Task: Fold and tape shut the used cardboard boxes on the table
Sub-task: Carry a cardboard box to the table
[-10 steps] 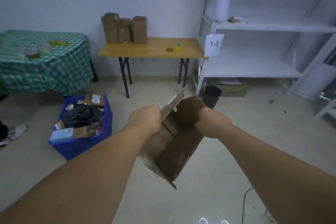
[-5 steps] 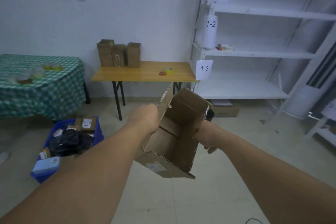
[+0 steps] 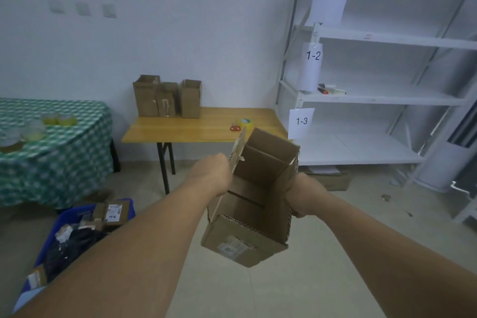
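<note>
Over pale floor – both hands grip the open box.

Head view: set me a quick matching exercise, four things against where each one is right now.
Things:
1. open cardboard box
2. tape roll
3. blue crate
4. yellowish jars

Places:
A. on the green checked tablecloth
B. on the floor, lower left
C. held between the left hand and the right hand
D. on the wooden table, beside the red scissors

Pairs: 1-C, 2-D, 3-B, 4-A
</note>
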